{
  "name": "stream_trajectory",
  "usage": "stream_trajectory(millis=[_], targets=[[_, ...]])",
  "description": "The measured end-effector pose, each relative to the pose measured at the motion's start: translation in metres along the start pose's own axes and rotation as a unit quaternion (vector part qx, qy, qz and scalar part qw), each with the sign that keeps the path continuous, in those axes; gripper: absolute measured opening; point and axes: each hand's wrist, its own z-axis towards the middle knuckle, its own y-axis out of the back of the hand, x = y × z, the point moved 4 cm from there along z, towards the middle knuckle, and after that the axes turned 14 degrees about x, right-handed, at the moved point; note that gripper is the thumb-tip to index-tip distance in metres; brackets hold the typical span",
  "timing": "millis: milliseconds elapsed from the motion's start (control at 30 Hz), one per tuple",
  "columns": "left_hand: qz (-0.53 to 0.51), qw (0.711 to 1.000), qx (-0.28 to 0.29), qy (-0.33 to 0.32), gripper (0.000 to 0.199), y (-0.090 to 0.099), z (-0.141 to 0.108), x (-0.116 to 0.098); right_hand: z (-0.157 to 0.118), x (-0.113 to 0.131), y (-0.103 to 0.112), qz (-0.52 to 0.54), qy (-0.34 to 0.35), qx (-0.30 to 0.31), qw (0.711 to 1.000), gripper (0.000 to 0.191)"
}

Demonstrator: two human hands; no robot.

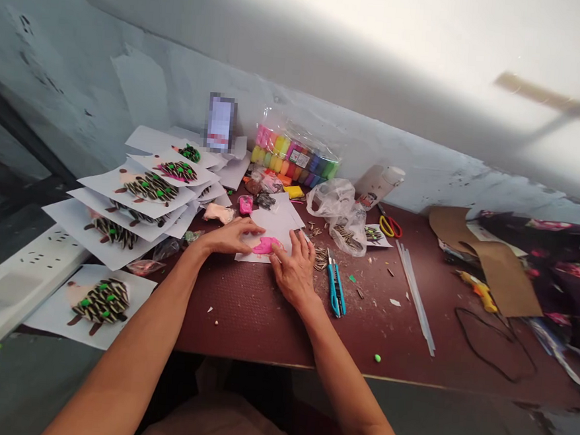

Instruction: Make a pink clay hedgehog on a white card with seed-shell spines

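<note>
So the flattened pink modelling clay (267, 244) sat on white paper (280, 218), left hand (230, 235) loosely curled at one edge, right hand (294, 265) half-open at the other, neither clutching anything.

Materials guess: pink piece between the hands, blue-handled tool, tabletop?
Pink piece: probably soft modelling clay, mostly matte, with an irregular, hand-shaped outline. Blue-handled tool: likely smooth moulded plastic handles; pale grey tip suggests metal. Tabletop: perhaps laminated board, dark red-brown, finely textured with slight sheen; core unclear.
</note>
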Motion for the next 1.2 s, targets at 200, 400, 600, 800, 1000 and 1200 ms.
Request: stream_trajectory(millis=[200,400,600,800,1000,1200], targets=[[-0.076,0.996,-0.043,-0.008,0.068,0.0,0.001,0.01,-0.004,0.005,-0.002,-0.009,-0.004,0.036,0.999,0.031],[-0.141,0.982,-0.128,0.023,0.06,-0.005,0.01,0.018,-0.004,0.0,0.002,0.014,-0.027,-0.006,1.0,0.032],[-0.144,0.973,-0.173,0.041,0.055,-0.004,0.01,0.013,-0.004,0.007,-0.001,-0.008,0.005,0.002,1.0,0.028],[-0.149,0.966,-0.205,0.047,0.049,-0.004,0.01,0.01,-0.005,0.007,-0.006,-0.014,0.009,-0.011,1.0,0.026],[-0.15,0.967,-0.201,0.054,0.049,-0.004,0.012,0.009,-0.006,0.003,-0.001,0.011,0.012,-0.061,0.998,0.026],[-0.161,0.967,-0.193,0.05,0.049,-0.004,0.014,0.01,-0.006,0.008,-0.001,0.006,0.04,-0.046,0.998,0.026]])
